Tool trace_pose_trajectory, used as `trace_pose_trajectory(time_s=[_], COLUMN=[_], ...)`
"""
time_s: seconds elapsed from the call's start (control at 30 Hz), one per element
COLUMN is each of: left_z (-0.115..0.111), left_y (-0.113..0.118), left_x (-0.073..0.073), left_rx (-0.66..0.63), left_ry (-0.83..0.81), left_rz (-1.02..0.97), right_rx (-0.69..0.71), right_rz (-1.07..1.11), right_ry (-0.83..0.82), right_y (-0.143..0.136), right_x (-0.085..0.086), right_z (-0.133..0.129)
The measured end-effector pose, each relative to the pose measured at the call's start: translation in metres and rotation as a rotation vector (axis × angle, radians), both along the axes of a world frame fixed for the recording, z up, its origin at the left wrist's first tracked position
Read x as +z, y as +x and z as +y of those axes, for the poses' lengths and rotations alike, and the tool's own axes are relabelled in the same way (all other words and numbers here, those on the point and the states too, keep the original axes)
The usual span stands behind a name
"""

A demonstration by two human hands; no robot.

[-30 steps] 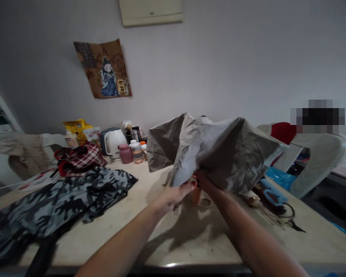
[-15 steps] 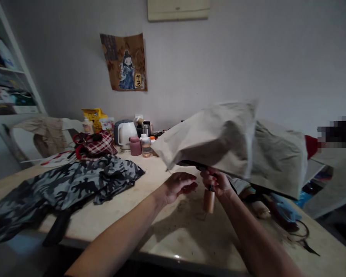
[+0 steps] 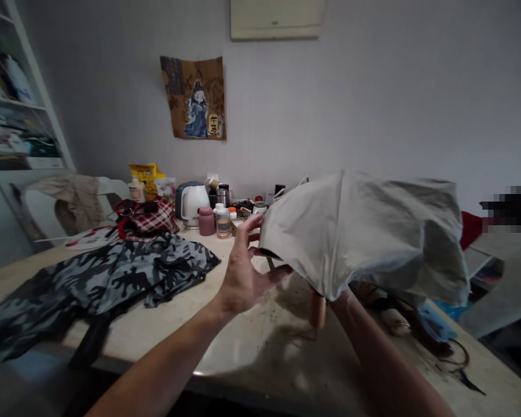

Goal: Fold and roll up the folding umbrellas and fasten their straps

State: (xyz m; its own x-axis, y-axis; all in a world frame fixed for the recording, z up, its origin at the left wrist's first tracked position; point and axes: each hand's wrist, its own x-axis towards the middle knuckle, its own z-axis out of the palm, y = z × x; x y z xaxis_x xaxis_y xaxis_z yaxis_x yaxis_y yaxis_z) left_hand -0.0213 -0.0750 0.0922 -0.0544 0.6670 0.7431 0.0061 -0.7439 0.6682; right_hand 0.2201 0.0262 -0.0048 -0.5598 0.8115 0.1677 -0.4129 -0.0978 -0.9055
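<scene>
A partly folded beige umbrella point(image 3: 356, 226) hangs over the table, its cloth loose and spread to the right. Its wooden handle point(image 3: 317, 311) points down beneath the cloth. At the umbrella's left edge is my left hand point(image 3: 245, 272), fingers and thumb apart on either side of the cloth edge. My right hand point(image 3: 339, 302) is under the cloth by the handle; its fingers are hidden. A second umbrella in grey camouflage point(image 3: 125, 272) lies loosely on the left of the table.
Behind stand a kettle point(image 3: 193, 204), a pink jar point(image 3: 206, 221) and a clear bottle point(image 3: 223, 223). A red checked bag point(image 3: 150, 219) lies at the left. Sunglasses point(image 3: 434, 339) and a blue item are at the right. A person's red sleeve point(image 3: 471, 229) shows behind.
The beige umbrella has tilted and turned, and its cloth now covers my right hand's fingers. My left hand has risen to the cloth's left edge, with fingers spread wider.
</scene>
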Motion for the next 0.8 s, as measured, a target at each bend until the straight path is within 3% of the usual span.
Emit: trace_pose_trajectory(time_s=[0.13,0.23,0.3,0.43,0.5,0.57,0.63,0.73,0.8], left_z=[-0.022,-0.038,-0.043,-0.033,-0.021,-0.013,-0.011,-0.016,-0.018], left_y=[-0.006,-0.012,-0.009,0.010,0.018,0.022,0.024,0.025,0.027], left_x=[0.019,0.024,0.020,-0.002,-0.012,-0.016,-0.013,0.000,0.010], left_rx=[0.346,0.539,0.428,-0.106,-0.216,-0.235,-0.200,-0.116,-0.179], left_ry=[0.316,0.440,0.308,-0.333,-0.510,-0.565,-0.497,-0.326,-0.375], left_rz=[0.130,-0.015,-0.078,-0.035,-0.077,-0.092,-0.057,-0.059,-0.115], right_rx=[0.036,0.077,0.088,0.091,0.111,0.140,0.169,0.185,0.178], right_rz=[0.138,0.209,0.264,0.373,0.388,0.381,0.368,0.369,0.380], right_ry=[-0.025,-0.059,-0.081,-0.107,-0.119,-0.128,-0.132,-0.130,-0.132], right_y=[-0.003,-0.004,-0.005,-0.009,-0.012,-0.015,-0.018,-0.022,-0.023], right_x=[0.001,0.010,0.016,0.020,0.019,0.019,0.019,0.019,0.020], right_z=[0.001,-0.001,-0.002,-0.004,-0.005,-0.005,-0.006,-0.008,-0.008])
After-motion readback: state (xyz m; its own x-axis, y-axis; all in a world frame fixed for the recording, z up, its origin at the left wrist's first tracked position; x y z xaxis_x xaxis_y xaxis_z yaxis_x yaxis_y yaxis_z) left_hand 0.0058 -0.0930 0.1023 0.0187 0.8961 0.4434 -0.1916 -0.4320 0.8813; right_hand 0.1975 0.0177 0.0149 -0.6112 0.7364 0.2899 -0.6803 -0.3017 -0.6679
